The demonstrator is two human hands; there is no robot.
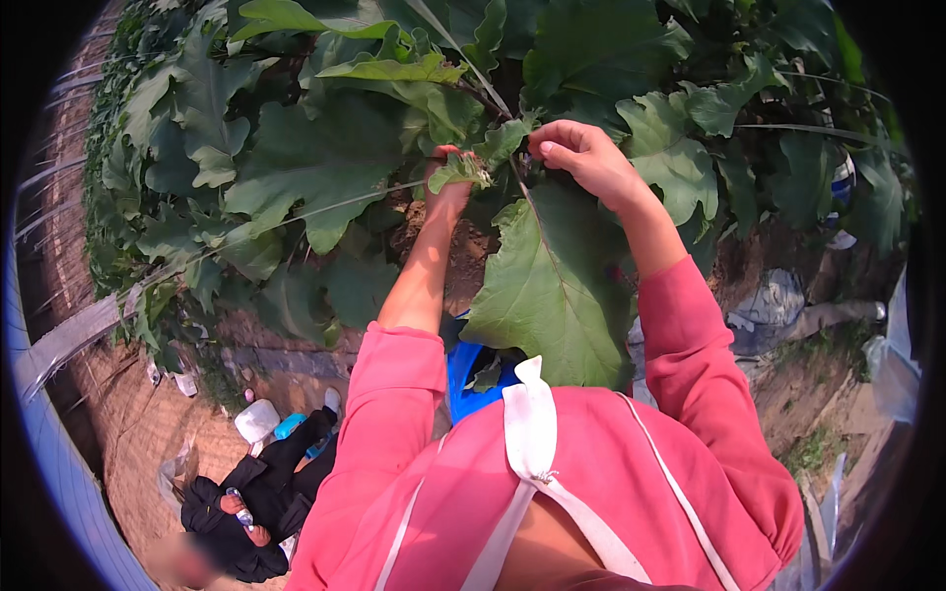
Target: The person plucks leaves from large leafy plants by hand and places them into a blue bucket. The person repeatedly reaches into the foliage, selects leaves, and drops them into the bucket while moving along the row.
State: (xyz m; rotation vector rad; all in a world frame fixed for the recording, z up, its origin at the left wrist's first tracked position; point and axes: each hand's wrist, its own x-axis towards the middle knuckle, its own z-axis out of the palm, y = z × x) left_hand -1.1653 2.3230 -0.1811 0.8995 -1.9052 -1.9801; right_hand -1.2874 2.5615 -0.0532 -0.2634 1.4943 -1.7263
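Broad, lobed leaves of what looks like an eggplant plant [318, 162] fill the space before me. My left hand [448, 193] is raised among them, left of the upright stem [520, 177]. A small curled leaf [460, 171] covers part of its fingers, so their grip is hidden. On the stem's right side, my right hand [587, 159] has its fingers bent and the thumb near them. Its fingertips are close to the stem and young leaves [507, 139]; whether they pinch anything is unclear. A large leaf [550, 288] hangs below, between my forearms.
Behind that leaf, at my waist, is a blue container [462, 377]. Strings [355, 198] cross the foliage. At lower left a person in dark clothes [259, 480] holds a bottle [242, 510], near a white container [257, 421]. A pipe [835, 318] lies at right.
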